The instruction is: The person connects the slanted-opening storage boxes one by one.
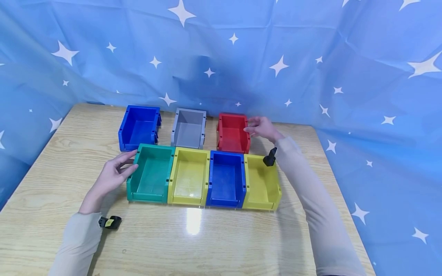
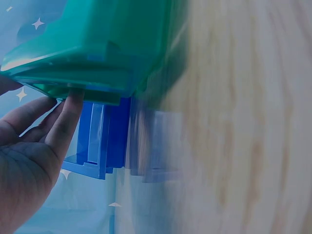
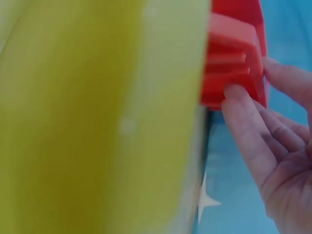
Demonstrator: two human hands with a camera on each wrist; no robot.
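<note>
Left hand (image 1: pixel 114 174) grips green open-front plastic bin (image 1: pixel 152 174), 8 o'clock from head-view centre | right hand (image 1: pixel 261 127) pinches red open-front plastic bin (image 1: pixel 233 134), 2 o'clock | probably light, stiff, slick; hold sides

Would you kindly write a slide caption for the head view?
Left hand on the nearer row's green bin, right hand on the farther row's red bin, at a wooden table.
</note>
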